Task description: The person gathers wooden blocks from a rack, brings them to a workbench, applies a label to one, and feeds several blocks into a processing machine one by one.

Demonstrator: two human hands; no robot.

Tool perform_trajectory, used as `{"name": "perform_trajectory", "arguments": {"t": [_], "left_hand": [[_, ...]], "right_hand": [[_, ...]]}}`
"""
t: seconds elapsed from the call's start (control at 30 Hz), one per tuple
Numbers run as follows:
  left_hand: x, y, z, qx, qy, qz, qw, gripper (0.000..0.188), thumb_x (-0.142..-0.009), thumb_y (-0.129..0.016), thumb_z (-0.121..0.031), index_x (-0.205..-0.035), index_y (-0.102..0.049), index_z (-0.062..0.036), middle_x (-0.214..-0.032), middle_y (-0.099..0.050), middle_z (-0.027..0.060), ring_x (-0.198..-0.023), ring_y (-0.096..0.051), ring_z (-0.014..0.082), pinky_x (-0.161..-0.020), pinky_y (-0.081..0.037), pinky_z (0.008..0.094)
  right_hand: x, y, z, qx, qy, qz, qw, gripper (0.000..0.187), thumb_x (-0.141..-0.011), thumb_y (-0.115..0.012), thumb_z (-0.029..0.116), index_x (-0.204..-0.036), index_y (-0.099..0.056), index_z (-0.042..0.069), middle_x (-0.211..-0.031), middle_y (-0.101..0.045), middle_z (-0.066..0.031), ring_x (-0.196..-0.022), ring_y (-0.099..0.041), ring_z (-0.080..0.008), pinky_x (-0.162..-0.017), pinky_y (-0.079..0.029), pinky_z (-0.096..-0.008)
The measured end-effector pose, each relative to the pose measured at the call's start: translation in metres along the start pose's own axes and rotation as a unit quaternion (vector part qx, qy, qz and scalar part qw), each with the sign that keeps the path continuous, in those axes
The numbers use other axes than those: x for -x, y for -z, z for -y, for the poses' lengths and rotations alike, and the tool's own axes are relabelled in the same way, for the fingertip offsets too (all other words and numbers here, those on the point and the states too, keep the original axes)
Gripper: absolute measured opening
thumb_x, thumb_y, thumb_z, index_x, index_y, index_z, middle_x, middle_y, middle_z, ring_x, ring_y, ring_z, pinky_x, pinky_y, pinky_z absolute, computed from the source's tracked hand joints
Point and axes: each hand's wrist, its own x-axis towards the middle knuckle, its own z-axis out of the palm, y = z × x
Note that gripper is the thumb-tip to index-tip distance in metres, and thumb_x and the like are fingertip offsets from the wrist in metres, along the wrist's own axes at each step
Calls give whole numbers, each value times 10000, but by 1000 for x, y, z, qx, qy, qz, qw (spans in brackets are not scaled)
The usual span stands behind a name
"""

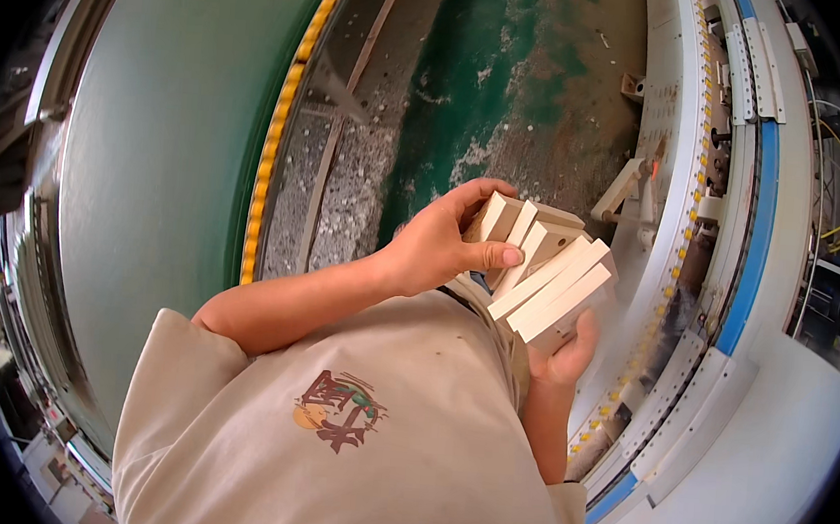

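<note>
Several pale, flat wooden blocks [549, 261] form a loose, fanned stack between my two hands, in front of my body. My left hand [451, 240] is closed round the far left end of the stack, its thumb pressed across the edges of the blocks. My right hand [566, 355] grips the near right end from below and the side, most of its fingers hidden behind the blocks. One block has a small dark round hole in its face. The blocks lean at differing tilts, with narrow gaps between some of them.
A broad green surface [175, 138] edged by a yellow segmented strip [280, 145] lies to my left. On the right runs a long machine rail with a blue strip [754, 246]. Between them is a worn green floor [471, 90] with scattered debris. A metal bracket [620, 190] juts out nearby.
</note>
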Motion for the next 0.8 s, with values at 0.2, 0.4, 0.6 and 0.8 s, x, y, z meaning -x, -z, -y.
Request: {"name": "perform_trajectory", "arguments": {"t": [0.2,0.4,0.6,0.8], "left_hand": [[-201,35,-93,-2,-5,-31,1000,731,-926,-834,-176,-1495,-417,15,-1346,-620,114,-1243,-598,181,-1046,-524,358],[-367,70,-212,-11,-41,-77,996,804,-1006,-743,-264,-1639,-294,-54,-1387,-604,117,-1323,-541,187,-1159,-395,373],[-529,129,-303,115,-68,-139,981,754,-1083,-596,-335,-1690,-193,-140,-1407,-583,72,-1315,-560,197,-1162,-422,402],[-725,203,-398,199,-41,-144,969,710,-1102,-551,-267,-1693,-177,-146,-1369,-591,59,-1282,-579,172,-1130,-463,411]], "right_hand": [[-211,3,47,314,153,-24,937,563,-1021,-619,307,-1449,-511,-42,-1409,-603,-173,-1282,-600,-272,-1122,-460,-436],[-452,-16,128,-204,-73,25,976,597,-1009,-571,352,-1505,-514,24,-1461,-618,-151,-1323,-618,-335,-1130,-498,-520],[-672,-46,193,-202,-123,6,972,636,-1058,-444,460,-1585,-432,105,-1574,-465,-250,-1387,-459,-577,-1010,-477,-745],[-893,-79,228,-237,-126,-69,961,578,-1072,-405,433,-1535,-494,98,-1533,-508,-239,-1390,-494,-479,-1085,-394,-730]]}}
